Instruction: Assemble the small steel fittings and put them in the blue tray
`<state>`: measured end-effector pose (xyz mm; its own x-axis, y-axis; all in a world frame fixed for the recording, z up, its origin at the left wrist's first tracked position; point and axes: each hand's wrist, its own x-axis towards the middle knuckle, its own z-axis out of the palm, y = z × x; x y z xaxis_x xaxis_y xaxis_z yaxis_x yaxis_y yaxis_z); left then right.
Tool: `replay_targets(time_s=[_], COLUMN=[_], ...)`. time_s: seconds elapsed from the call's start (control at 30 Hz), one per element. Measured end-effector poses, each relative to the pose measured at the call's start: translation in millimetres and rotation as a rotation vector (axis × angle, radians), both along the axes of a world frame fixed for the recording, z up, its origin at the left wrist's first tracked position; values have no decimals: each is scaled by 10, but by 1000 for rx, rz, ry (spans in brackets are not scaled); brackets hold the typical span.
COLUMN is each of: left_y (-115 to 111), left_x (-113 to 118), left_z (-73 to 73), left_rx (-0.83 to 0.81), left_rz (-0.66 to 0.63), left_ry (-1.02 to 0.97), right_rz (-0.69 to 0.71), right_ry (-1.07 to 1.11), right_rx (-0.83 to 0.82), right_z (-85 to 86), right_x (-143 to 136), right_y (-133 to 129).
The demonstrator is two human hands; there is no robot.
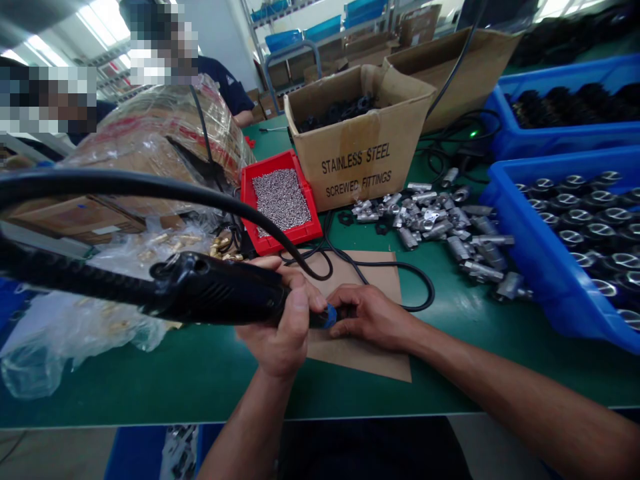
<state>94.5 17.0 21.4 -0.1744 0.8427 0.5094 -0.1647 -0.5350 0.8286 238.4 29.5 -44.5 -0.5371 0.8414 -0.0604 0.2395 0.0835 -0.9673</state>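
A black electric screwdriver (225, 290) lies tilted across my left hand (280, 327), whose fingers and thumb are wrapped round its front end. Its tip points right, where a small blue piece (331, 316) shows between my two hands. My right hand (373, 317) is closed, thumb and fingers pinched just right of the blue piece. What the right fingers grip is mostly hidden; only something dark shows there. Below both hands lies a flat brown cardboard sheet (385, 363) on the green table (450, 383).
Behind stand a red tray (313, 220) of small metal parts and a cardboard box (360, 153) of black parts. Metal fittings (450, 227) lie loose at right, beside a blue bin (565, 293). A black cable (425, 280) loops behind my hands. Plastic bags (115, 327) lie left. Two people are across the table.
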Motion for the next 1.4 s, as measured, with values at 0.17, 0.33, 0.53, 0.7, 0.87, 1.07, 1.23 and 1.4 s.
replay_targets(time_s=[0.17, 0.33, 0.53, 0.7, 0.87, 1.07, 1.23, 1.4], left_y=[8, 18, 24, 29, 13, 2, -3, 40], left_x=[-4, -20, -48, -64, -61, -18, -5, -45], left_z=[-12, 33, 9, -39, -73, -99, -71, 58], left_rx=[-5, -7, 21, 68, 112, 110, 70, 82], left_rz=[10, 22, 4, -16, -54, -56, -46, 65], left_ry=[-12, -46, -81, -43, 42, 99, 64, -36], right_rz=[-5, 10, 14, 7, 7, 10, 0, -20], right_ry=[-9, -12, -20, -32, -57, -69, -73, -69], right_rx=[4, -25, -10, 17, 16, 67, 53, 53], right_z=[21, 33, 18, 2, 21, 31, 56, 26], right_x=[-6, -16, -15, -24, -45, -42, -40, -38], right_y=[3, 15, 27, 28, 28, 23, 7, -8])
